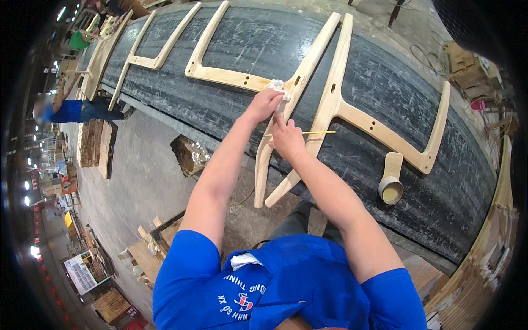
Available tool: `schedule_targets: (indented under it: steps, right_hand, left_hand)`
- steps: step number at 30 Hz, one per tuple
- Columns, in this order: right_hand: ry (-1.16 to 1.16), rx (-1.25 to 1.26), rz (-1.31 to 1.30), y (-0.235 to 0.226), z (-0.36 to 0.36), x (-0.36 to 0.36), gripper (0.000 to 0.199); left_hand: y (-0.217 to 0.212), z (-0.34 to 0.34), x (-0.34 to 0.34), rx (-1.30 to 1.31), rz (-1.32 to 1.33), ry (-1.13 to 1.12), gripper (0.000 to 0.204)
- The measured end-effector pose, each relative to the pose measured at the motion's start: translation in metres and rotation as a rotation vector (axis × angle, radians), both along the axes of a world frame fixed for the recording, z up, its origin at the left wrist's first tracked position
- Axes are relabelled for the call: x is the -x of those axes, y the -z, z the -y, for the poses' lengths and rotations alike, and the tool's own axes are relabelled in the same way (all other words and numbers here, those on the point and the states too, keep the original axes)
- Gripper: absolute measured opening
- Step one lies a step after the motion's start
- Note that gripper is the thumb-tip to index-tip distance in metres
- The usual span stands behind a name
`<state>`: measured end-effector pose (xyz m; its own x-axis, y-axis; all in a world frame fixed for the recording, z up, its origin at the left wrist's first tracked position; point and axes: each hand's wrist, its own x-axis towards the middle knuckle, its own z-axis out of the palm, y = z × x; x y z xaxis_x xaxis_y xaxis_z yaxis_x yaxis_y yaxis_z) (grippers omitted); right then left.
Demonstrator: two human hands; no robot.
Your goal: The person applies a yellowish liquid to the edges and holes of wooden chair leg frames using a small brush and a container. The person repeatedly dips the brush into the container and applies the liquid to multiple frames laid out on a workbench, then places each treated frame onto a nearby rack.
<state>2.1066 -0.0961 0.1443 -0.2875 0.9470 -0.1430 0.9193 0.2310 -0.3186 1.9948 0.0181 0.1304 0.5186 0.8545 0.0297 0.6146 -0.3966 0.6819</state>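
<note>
My left hand (265, 103) presses a crumpled white cloth (276, 86) against a pale wooden chair-frame piece (286, 107) lying on a long dark belt (379, 82). My right hand (287, 138) sits just below it, pinching a thin yellow stick (316, 132) that points right across a second wooden frame piece (352, 113). Both pieces overhang the belt's near edge. A small tan pot of pale glue (391, 190) rests on the belt to the right.
Two more wooden frame pieces (220, 71) (148, 60) lie farther left on the belt. A person in blue (71, 110) bends at the belt's far left. Stacked wood parts (93, 143) and crates (154, 247) stand on the concrete floor; timber piles (495, 236) line the right.
</note>
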Motion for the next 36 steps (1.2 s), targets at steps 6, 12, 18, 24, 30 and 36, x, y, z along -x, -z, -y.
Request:
schedule_targets:
  steps: [6, 12, 18, 24, 30, 36]
  right_hand:
    - [0.041, -0.019, -0.019, 0.007, 0.002, -0.006, 0.076]
    - [0.019, -0.061, 0.020, 0.014, 0.001, -0.002, 0.062]
    - [0.052, -0.102, -0.018, 0.015, 0.003, -0.004, 0.080]
    - [0.023, -0.125, -0.004, 0.020, 0.002, -0.002, 0.072]
    - [0.034, -0.115, -0.036, 0.018, -0.001, -0.005, 0.040]
    - [-0.001, -0.077, -0.025, 0.007, -0.003, -0.002, 0.030]
  left_hand:
    - [-0.008, 0.010, -0.011, -0.387, -0.376, -0.156, 0.031]
    - [0.018, 0.014, -0.019, -0.430, -0.211, -0.228, 0.029]
    - [-0.007, -0.033, -0.012, -0.399, -0.121, -0.287, 0.037]
    - [0.024, -0.031, -0.037, -0.485, -0.201, -0.312, 0.023]
    - [0.018, -0.016, -0.042, -0.416, -0.168, -0.199, 0.021]
    - [0.006, -0.002, -0.025, -0.364, -0.206, -0.022, 0.019]
